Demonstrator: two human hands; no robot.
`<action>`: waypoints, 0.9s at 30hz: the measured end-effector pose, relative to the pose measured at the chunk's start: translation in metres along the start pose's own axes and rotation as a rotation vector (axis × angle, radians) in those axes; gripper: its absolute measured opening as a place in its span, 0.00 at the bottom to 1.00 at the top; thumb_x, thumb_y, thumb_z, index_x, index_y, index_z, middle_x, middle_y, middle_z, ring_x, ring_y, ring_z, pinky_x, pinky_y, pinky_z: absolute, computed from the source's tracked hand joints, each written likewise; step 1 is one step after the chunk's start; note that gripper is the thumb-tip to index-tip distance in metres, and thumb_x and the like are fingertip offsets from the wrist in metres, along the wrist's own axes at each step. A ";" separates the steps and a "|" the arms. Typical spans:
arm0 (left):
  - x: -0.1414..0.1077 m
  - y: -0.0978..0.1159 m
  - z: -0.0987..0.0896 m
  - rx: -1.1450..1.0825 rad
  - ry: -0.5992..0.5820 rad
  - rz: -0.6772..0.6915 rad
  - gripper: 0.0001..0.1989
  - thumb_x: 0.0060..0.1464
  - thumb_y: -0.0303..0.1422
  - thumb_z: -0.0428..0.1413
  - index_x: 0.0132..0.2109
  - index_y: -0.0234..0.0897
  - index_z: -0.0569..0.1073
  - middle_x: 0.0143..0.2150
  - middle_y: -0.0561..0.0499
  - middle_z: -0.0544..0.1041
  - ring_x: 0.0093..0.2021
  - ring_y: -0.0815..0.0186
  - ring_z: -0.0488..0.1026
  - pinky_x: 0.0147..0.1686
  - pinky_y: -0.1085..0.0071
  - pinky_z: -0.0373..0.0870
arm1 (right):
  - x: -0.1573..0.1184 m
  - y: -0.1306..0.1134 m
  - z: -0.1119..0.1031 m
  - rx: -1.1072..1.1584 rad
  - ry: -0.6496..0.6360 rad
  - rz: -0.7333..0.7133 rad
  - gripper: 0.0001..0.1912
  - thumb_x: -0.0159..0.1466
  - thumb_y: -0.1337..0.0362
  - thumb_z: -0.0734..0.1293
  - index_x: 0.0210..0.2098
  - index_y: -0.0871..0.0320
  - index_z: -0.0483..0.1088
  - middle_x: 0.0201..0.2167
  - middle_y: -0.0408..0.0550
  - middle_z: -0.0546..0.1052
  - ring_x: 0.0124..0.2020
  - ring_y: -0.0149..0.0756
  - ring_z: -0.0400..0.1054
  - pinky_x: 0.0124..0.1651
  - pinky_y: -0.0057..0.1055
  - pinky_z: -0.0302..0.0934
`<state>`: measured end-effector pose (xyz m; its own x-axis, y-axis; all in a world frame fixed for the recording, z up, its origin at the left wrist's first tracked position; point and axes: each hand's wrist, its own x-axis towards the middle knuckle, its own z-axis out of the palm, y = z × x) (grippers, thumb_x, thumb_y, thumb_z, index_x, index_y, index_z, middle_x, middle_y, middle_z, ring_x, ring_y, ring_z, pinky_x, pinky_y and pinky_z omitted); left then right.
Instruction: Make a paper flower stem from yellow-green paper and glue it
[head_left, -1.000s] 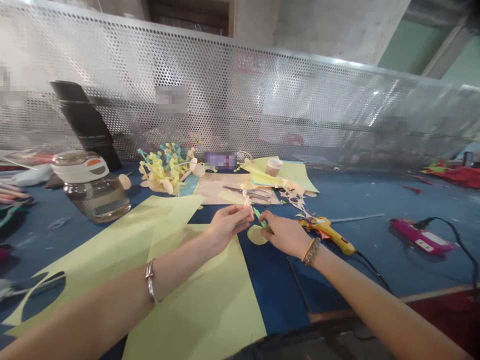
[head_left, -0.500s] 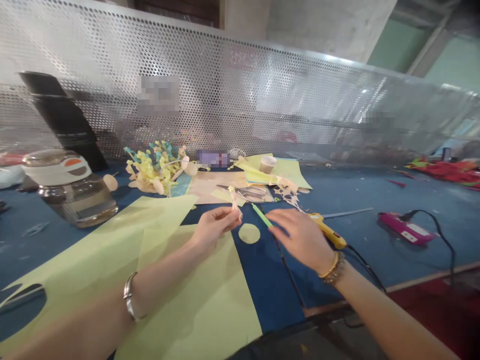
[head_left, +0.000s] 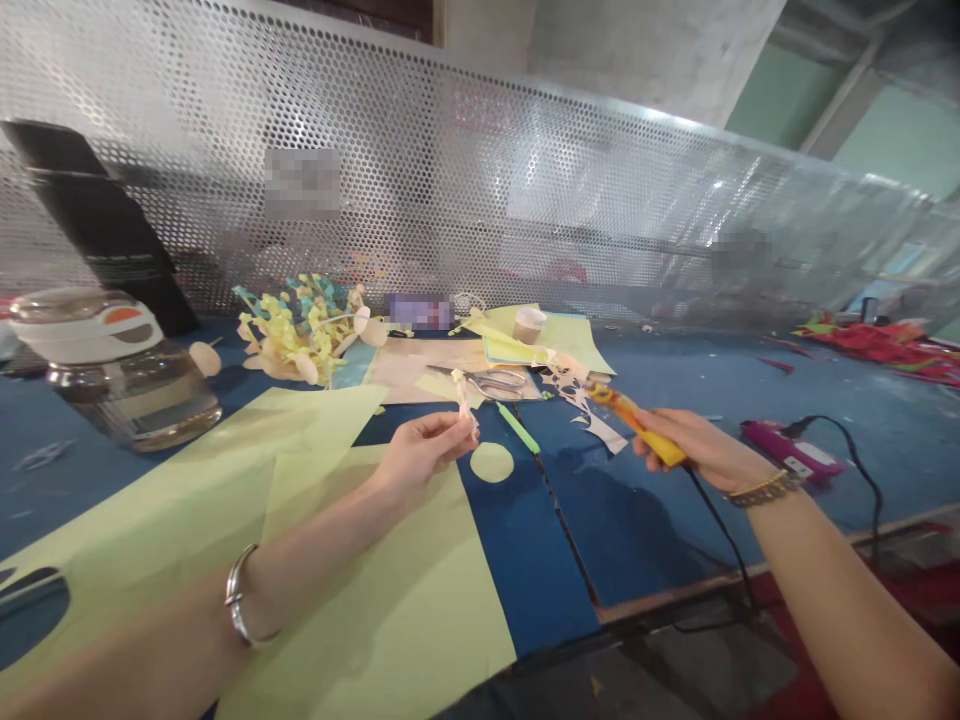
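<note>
My left hand (head_left: 427, 455) pinches a small, pale pink rolled paper piece with a yellowish tip (head_left: 463, 400), held upright above the table. My right hand (head_left: 686, 440) is closed round the handle of a yellow corded hand tool (head_left: 656, 437), lifted off the table with its front end pointing left and away from me. The tool's exact kind is not clear. Between my hands lie a light green pen-like tool (head_left: 519, 428) and a pale yellow paper disc (head_left: 492, 462). Scissors (head_left: 495, 383) rest just beyond my left hand.
Large yellow-green paper sheets (head_left: 405, 590) spread under my left arm. A lidded bottle (head_left: 127, 400) stands left, near a bunch of yellow and blue paper flowers (head_left: 300, 335). Cut paper scraps (head_left: 574, 385) and a small cup (head_left: 529, 325) lie ahead. A magenta power box (head_left: 795, 455) sits right.
My right hand has moved right from beside the green pen-like tool and taken hold of the yellow corded tool, lifting it. My left hand still pinches the pink paper piece.
</note>
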<state>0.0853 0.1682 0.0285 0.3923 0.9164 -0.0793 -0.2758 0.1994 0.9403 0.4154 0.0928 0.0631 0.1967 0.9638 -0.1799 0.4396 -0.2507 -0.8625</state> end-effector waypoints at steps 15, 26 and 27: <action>0.008 0.003 -0.008 -0.269 0.150 -0.014 0.10 0.43 0.37 0.65 0.28 0.36 0.75 0.28 0.55 0.75 0.30 0.74 0.72 0.45 0.72 0.67 | 0.034 -0.063 0.104 0.317 -0.255 -0.464 0.11 0.59 0.56 0.66 0.29 0.58 0.67 0.21 0.43 0.73 0.15 0.28 0.63 0.19 0.26 0.56; 0.012 0.008 -0.012 -0.435 0.135 -0.151 0.08 0.43 0.32 0.66 0.29 0.33 0.75 0.25 0.55 0.73 0.26 0.74 0.71 0.43 0.71 0.69 | 0.007 -0.032 0.120 0.119 -0.193 -0.377 0.12 0.60 0.54 0.66 0.37 0.56 0.69 0.30 0.46 0.75 0.20 0.28 0.63 0.24 0.28 0.60; 0.012 0.008 -0.012 -0.444 0.138 -0.154 0.08 0.44 0.32 0.66 0.28 0.33 0.75 0.25 0.55 0.73 0.26 0.74 0.71 0.43 0.71 0.69 | 0.007 -0.031 0.121 0.091 -0.208 -0.378 0.12 0.61 0.54 0.65 0.38 0.56 0.69 0.26 0.44 0.73 0.20 0.28 0.63 0.25 0.28 0.60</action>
<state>0.0774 0.1846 0.0310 0.3458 0.8963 -0.2775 -0.5832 0.4370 0.6848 0.2972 0.1185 0.0318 -0.1478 0.9864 0.0725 0.3663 0.1227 -0.9224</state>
